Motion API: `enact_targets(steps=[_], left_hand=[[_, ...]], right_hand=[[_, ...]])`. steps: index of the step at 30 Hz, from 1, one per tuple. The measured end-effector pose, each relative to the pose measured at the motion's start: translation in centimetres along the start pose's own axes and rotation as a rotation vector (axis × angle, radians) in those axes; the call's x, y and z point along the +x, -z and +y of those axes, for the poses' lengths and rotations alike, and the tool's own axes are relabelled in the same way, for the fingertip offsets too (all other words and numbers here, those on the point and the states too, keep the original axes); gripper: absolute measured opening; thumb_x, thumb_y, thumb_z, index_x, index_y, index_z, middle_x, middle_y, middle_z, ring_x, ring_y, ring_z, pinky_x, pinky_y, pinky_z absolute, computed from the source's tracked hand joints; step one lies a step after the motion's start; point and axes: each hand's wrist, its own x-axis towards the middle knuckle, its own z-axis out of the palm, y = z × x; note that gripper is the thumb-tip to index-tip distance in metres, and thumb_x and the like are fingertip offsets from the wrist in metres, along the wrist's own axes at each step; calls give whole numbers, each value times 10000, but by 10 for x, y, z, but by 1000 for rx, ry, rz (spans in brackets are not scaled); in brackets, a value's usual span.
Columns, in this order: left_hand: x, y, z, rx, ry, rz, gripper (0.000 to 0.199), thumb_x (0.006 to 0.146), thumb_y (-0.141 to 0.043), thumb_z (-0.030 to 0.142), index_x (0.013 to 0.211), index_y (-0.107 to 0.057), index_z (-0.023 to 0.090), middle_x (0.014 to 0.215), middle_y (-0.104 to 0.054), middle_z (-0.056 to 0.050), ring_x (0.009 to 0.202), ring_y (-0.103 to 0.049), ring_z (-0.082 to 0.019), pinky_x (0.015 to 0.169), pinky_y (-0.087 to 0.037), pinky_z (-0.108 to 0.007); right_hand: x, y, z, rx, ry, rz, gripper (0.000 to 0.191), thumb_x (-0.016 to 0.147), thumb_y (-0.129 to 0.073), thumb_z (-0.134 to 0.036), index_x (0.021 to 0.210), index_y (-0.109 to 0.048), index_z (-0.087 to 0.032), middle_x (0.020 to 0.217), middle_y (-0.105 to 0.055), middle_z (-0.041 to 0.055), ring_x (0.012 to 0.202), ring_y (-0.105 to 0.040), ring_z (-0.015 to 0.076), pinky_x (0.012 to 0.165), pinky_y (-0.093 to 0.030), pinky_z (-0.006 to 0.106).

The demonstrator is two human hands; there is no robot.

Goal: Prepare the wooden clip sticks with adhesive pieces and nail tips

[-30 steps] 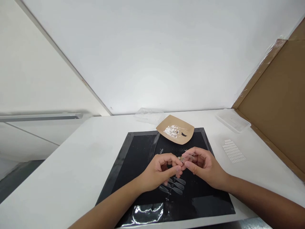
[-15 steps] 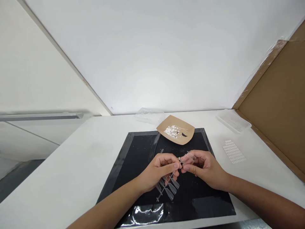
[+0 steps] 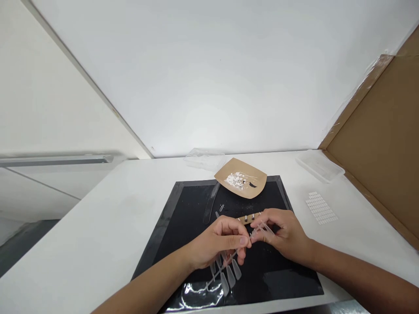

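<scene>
A sprue of clear false nail tips (image 3: 231, 277) runs slantwise between my hands over the black mat. My left hand (image 3: 222, 240) pinches its stem near the middle, thumb against fingers, with several tips hanging below. At the upper end, my right hand (image 3: 290, 237) has its fingers closed round more clear tips; exactly where they grip is partly hidden. Just behind the fingers lies a brown strip (image 3: 249, 218) with small upright pegs, partly covered by my right hand. Beyond my left hand, a small clear piece (image 3: 221, 208) rests on the mat.
The black mat (image 3: 190, 226) covers the table's front middle. On its far edge stands a brown tray (image 3: 257, 189) with white bits and a dark sliver. A dark nail file (image 3: 211, 205), clear plastic bag (image 3: 204, 159), clear box (image 3: 321, 168) and white adhesive tabs (image 3: 321, 208) lie around.
The sprue has shifted down and left, its hanging tips closer to the mat's front. My hands have dropped slightly, bringing the pegged strip and more of the file into view.
</scene>
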Motion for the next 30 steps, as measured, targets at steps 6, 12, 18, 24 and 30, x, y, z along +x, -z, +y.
enact_targets(steps=[6, 12, 18, 24, 30], left_hand=[[-1, -3, 2, 11, 34, 31, 420, 756, -912, 509, 778, -747, 123, 580, -697, -21, 409, -564, -60, 339, -387, -102], [1, -2, 1, -8, -19, 125, 450, 726, -929, 519, 780, -721, 124, 581, -667, 0, 435, -573, -65, 354, -398, -107], [4, 1, -1, 26, -111, 201, 438, 761, -905, 519, 819, -721, 126, 595, -663, 4, 436, -538, -55, 369, -378, -113], [5, 2, -2, 62, -137, 222, 436, 790, -878, 535, 837, -714, 133, 610, -661, 4, 441, -522, -58, 364, -361, -122], [6, 3, -3, 105, -185, 254, 424, 835, -843, 537, 860, -707, 136, 638, -668, 3, 450, -522, -55, 369, -367, -119]], right_hand=[[4, 2, -3, -32, 119, -63, 141, 993, -739, -334, 921, -740, -212, 762, -743, -3, 691, -665, 135, 662, -484, 249], [4, 3, -6, -45, 103, -36, 117, 987, -744, -309, 925, -728, -211, 743, -701, -8, 682, -624, 130, 630, -485, 238], [4, 2, -6, -71, 105, -4, 67, 948, -748, -269, 961, -721, -209, 789, -678, -2, 660, -616, 118, 564, -516, 210], [4, 1, -4, -157, 146, 50, 64, 965, -728, -274, 968, -711, -212, 804, -706, 3, 658, -642, 116, 543, -520, 205], [5, 9, 2, -567, 473, 81, 125, 1022, -680, -234, 1136, -695, -185, 863, -772, 26, 717, -708, 144, 602, -508, 266]])
